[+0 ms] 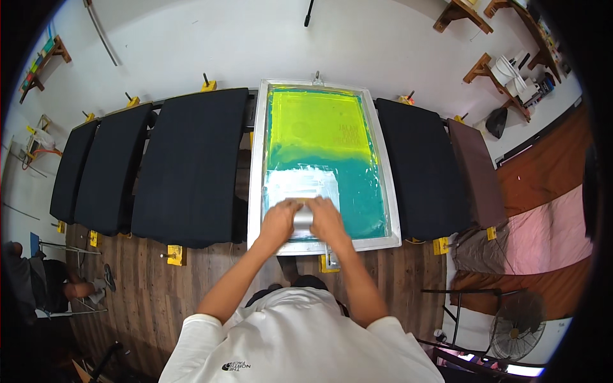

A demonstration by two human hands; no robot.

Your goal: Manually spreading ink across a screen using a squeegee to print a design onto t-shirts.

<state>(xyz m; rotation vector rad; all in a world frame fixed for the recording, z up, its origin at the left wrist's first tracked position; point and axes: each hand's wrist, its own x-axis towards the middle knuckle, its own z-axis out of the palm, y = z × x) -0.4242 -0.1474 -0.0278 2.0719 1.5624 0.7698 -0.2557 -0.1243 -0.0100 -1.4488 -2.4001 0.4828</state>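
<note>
A screen printing frame (pixel 391 210) with a pale metal rim lies in front of me. Its mesh is yellow-green (pixel 306 118) in the far part and teal (pixel 361 191) in the near part. White ink (pixel 300 181) covers a patch at the near left of the mesh. Over that patch, my left hand (pixel 280 222) and my right hand (pixel 328 221) grip a squeegee (pixel 303 221) side by side, fingers curled over its top edge. The hands hide much of the squeegee, and its lower edge is hard to make out.
Padded boards under black cloth (pixel 191 159) stand left of the frame. Another black board (pixel 421 166) and a brownish one (pixel 476 172) are at the right. Yellow clamps (pixel 175 255) stick out at their ends. A standing fan (pixel 518 324) is at the lower right; a seated person (pixel 64 281) is at the left.
</note>
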